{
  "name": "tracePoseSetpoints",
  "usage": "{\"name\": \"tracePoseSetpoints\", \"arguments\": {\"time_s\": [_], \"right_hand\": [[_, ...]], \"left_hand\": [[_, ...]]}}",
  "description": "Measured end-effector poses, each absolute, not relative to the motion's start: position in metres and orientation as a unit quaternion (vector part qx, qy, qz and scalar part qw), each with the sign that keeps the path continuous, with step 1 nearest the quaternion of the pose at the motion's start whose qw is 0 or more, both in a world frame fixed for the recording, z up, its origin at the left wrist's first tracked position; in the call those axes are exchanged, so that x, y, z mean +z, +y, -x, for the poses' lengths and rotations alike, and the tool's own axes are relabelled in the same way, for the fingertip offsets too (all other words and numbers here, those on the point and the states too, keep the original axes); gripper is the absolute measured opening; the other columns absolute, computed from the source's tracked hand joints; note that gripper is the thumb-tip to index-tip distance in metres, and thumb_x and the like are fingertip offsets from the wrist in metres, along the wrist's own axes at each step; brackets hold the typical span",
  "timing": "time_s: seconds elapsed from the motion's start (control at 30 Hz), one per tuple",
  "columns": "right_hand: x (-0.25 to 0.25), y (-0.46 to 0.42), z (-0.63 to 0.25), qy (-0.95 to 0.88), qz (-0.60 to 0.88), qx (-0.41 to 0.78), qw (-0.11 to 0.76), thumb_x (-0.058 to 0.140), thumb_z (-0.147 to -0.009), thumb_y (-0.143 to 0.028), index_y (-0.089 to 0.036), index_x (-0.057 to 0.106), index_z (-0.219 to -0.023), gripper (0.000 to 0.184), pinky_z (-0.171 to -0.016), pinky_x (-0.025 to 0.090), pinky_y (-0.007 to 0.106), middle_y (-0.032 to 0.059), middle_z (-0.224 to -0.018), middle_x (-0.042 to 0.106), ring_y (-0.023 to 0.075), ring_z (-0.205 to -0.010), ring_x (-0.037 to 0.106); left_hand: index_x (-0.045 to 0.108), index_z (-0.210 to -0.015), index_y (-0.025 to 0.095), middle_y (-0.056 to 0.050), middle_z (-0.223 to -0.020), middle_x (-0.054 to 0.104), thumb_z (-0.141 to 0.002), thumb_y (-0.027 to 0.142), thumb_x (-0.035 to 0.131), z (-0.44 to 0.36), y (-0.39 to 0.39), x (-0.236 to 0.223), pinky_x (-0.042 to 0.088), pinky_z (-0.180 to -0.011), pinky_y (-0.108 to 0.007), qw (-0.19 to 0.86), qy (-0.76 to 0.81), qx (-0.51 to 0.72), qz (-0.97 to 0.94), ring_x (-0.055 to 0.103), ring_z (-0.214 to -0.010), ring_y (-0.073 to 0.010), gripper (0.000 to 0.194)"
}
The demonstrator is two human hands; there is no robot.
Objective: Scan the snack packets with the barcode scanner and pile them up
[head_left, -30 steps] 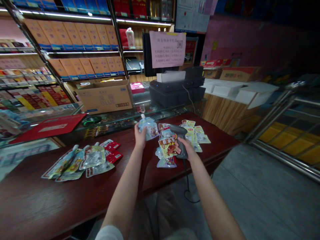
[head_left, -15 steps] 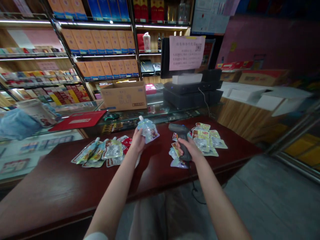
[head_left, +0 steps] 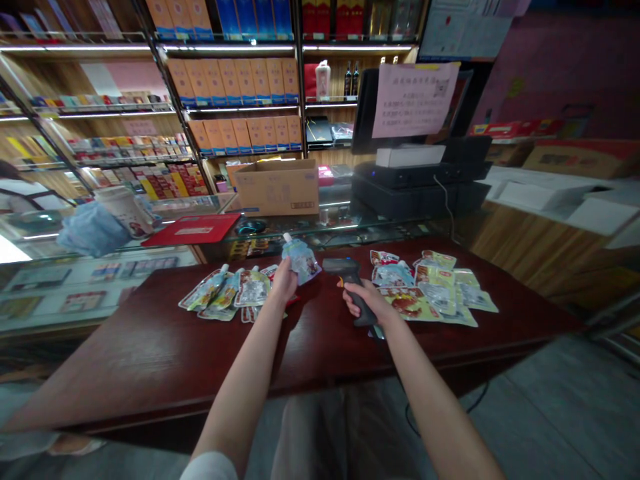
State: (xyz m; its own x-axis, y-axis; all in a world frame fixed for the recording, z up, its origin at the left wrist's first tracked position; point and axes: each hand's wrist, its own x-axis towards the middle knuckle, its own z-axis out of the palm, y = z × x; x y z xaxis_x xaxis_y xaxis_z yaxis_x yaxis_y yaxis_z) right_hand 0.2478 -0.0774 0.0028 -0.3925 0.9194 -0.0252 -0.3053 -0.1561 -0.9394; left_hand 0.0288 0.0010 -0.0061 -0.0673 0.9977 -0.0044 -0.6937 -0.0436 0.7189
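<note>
My left hand (head_left: 285, 280) is closed on the edge of a light-blue spouted pouch (head_left: 302, 259), its white cap pointing up and away, held above the dark red table (head_left: 150, 347). Wrapped in my right hand (head_left: 369, 301) is a dark grey barcode scanner (head_left: 350, 273), its head turned left toward the pouch. Left of my left hand lie several spouted pouches (head_left: 220, 293), overlapping one another. Flat food packets (head_left: 440, 290) form a pile to the right of the scanner. Part of another packet shows under my right hand, mostly hidden.
Behind the table, a glass counter bears an open cardboard box (head_left: 277, 189), a red folder (head_left: 193, 229), a computer mouse (head_left: 251, 227) and a monitor (head_left: 363, 113) with a pink paper sign. The scanner's cable hangs past the table's front edge. A person (head_left: 23, 190) is at far left.
The view has turned left, so the surroundings sit farther right. The scanner has come closer to the pouch, uncovering more of the right-hand packets. Both hands keep their holds.
</note>
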Motion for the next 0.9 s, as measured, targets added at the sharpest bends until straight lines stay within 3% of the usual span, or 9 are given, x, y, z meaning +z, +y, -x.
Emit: {"name": "tracePoseSetpoints", "arguments": {"time_s": [0.27,0.5,0.7,0.8,0.9], "right_hand": [[-0.004,-0.081,-0.254,-0.473,0.305,0.690,0.455,0.076,-0.074,-0.041,-0.016,0.058,-0.092,0.035,-0.037,0.032,0.020,-0.0069,-0.057,0.052,0.0052,-0.037,0.041],[-0.010,-0.081,-0.255,-0.456,0.293,0.694,0.474,0.074,-0.077,-0.040,-0.017,0.059,-0.103,0.039,-0.037,0.029,0.021,-0.0072,-0.058,0.053,0.0053,-0.036,0.039],[-0.014,-0.082,-0.260,-0.440,0.276,0.696,0.497,0.071,-0.081,-0.038,-0.017,0.058,-0.108,0.037,-0.037,0.026,0.020,-0.0076,-0.059,0.051,0.0052,-0.036,0.038],[-0.014,-0.084,-0.260,-0.438,0.274,0.698,0.497,0.071,-0.081,-0.038,-0.017,0.057,-0.107,0.037,-0.037,0.027,0.021,-0.0074,-0.059,0.052,0.0056,-0.036,0.039],[-0.012,-0.085,-0.260,-0.439,0.279,0.697,0.494,0.072,-0.079,-0.039,-0.018,0.056,-0.103,0.036,-0.037,0.028,0.020,-0.0073,-0.059,0.053,0.0057,-0.036,0.039]], "left_hand": [[0.059,-0.123,0.015,-0.013,-0.110,0.073,-0.097,0.040,0.050,-0.026,0.007,-0.005,0.057,-0.092,-0.048,0.644,0.331,0.643,-0.249,0.071,-0.101,-0.0262,0.038],[0.064,-0.116,0.016,-0.010,-0.099,0.075,-0.090,0.042,0.061,-0.027,0.000,-0.004,0.056,-0.093,-0.042,0.553,0.354,0.681,-0.325,0.072,-0.097,-0.0243,0.036],[0.068,-0.098,0.013,-0.011,-0.093,0.075,-0.090,0.038,0.050,0.000,-0.011,0.002,0.055,-0.088,-0.041,0.352,0.538,0.595,-0.482,0.071,-0.092,-0.0271,0.032],[0.067,-0.109,0.013,-0.017,-0.107,0.073,-0.090,0.028,0.048,0.017,-0.018,0.014,0.049,-0.098,-0.043,0.192,0.646,0.520,-0.525,0.068,-0.108,-0.0312,0.031],[0.060,-0.124,0.014,-0.022,-0.115,0.071,-0.091,0.024,0.046,0.027,-0.026,0.023,0.044,-0.101,-0.049,0.120,0.726,0.445,-0.510,0.065,-0.116,-0.0361,0.036]]}}
